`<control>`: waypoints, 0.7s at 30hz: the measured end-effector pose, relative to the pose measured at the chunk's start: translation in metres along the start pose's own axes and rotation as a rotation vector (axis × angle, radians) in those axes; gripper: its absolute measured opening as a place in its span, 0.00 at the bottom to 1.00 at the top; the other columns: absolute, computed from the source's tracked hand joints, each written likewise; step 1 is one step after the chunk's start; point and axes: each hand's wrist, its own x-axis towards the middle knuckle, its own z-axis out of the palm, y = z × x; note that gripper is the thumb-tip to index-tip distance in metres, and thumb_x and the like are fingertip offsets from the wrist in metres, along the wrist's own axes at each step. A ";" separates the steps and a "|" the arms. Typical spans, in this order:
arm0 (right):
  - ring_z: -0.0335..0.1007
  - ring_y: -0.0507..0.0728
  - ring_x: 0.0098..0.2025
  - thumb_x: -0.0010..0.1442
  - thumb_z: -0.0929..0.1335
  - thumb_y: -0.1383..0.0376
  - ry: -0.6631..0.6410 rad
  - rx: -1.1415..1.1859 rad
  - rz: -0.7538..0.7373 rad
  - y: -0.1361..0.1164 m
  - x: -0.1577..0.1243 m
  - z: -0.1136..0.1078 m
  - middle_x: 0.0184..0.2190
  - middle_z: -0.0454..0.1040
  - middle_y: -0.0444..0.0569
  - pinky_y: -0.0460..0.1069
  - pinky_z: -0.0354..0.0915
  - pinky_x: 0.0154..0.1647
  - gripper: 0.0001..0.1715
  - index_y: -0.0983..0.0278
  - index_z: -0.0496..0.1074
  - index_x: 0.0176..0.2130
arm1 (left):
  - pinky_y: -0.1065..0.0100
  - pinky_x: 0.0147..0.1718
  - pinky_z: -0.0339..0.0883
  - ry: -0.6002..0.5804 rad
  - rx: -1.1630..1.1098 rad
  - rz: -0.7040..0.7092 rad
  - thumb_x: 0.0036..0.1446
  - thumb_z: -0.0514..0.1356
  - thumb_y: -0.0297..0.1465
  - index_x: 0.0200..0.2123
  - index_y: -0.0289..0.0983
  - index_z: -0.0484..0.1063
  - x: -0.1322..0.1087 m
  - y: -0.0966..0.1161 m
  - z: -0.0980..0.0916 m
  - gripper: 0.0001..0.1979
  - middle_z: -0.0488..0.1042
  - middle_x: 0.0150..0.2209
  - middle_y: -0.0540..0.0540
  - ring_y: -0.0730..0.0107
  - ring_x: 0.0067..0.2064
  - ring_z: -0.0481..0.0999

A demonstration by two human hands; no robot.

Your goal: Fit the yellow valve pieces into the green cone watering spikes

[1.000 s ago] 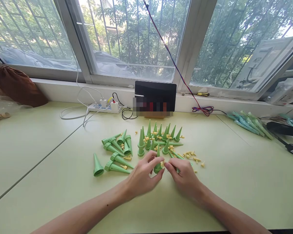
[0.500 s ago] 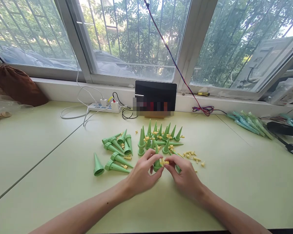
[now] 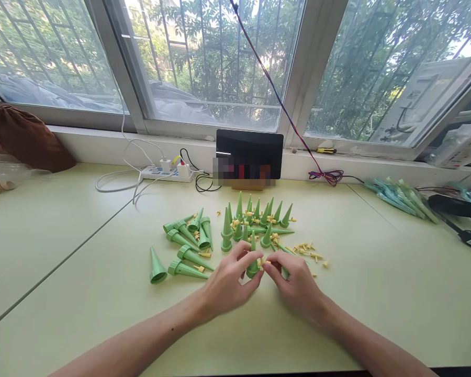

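Observation:
My left hand (image 3: 235, 269) is closed around a green plastic watering spike (image 3: 253, 266), which points tip-up. A small yellow valve piece (image 3: 260, 262) shows at the side of that spike, partly hidden by my fingers. Close on its right, my right hand (image 3: 292, 272) pinches a small yellow plastic part (image 3: 267, 263) between thumb and index finger. Behind my hands stands a group of upright green spikes (image 3: 266, 238) with yellow fittings on them. Left of my hands, several green spikes (image 3: 184, 253) lie on their sides among yellow pieces.
Loose yellow parts (image 3: 316, 256) are scattered right of my hands. A single green spike (image 3: 157, 267) stands apart at the left. At the back are a power strip (image 3: 149, 174), a tablet (image 3: 249, 149) and bundled wires (image 3: 329, 178). Blue and green plastic packets (image 3: 400, 196) lie at the right.
My right hand's fingertips have drawn slightly away from the yellow valve piece at the spike, and a small gap shows there. The spike stands a little straighter in my left hand.

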 end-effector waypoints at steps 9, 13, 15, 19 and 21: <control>0.58 0.52 0.26 0.72 0.62 0.60 -0.028 -0.011 0.013 -0.001 0.000 0.000 0.23 0.66 0.41 0.46 0.55 0.28 0.20 0.61 0.65 0.28 | 0.71 0.33 0.71 -0.011 0.006 0.013 0.63 0.59 0.26 0.52 0.40 0.70 0.000 0.001 -0.001 0.14 0.66 0.42 0.45 0.73 0.35 0.70; 0.56 0.51 0.25 0.73 0.61 0.60 -0.027 -0.017 0.011 0.001 0.000 0.001 0.22 0.64 0.40 0.46 0.53 0.28 0.21 0.62 0.64 0.27 | 0.72 0.32 0.71 -0.008 0.006 0.023 0.63 0.60 0.25 0.52 0.40 0.69 0.000 0.001 0.000 0.14 0.66 0.42 0.45 0.74 0.33 0.70; 0.55 0.51 0.25 0.73 0.61 0.59 -0.023 -0.020 0.009 0.002 0.000 0.001 0.22 0.63 0.40 0.46 0.52 0.28 0.22 0.62 0.62 0.26 | 0.72 0.32 0.71 -0.015 0.006 0.024 0.63 0.60 0.25 0.52 0.40 0.69 0.000 0.001 0.000 0.14 0.66 0.42 0.45 0.74 0.33 0.69; 0.52 0.50 0.24 0.73 0.60 0.58 -0.012 -0.033 0.005 0.003 0.000 0.002 0.20 0.60 0.39 0.46 0.50 0.27 0.25 0.62 0.58 0.25 | 0.71 0.32 0.70 -0.031 0.021 0.032 0.64 0.59 0.25 0.52 0.39 0.70 -0.001 0.001 -0.001 0.14 0.66 0.43 0.45 0.75 0.32 0.68; 0.51 0.50 0.23 0.74 0.60 0.58 -0.011 -0.039 0.006 0.003 0.000 0.002 0.20 0.58 0.39 0.46 0.49 0.26 0.26 0.62 0.56 0.24 | 0.71 0.32 0.70 -0.033 0.027 0.041 0.64 0.58 0.25 0.53 0.39 0.69 -0.001 0.001 -0.001 0.14 0.66 0.43 0.44 0.75 0.32 0.68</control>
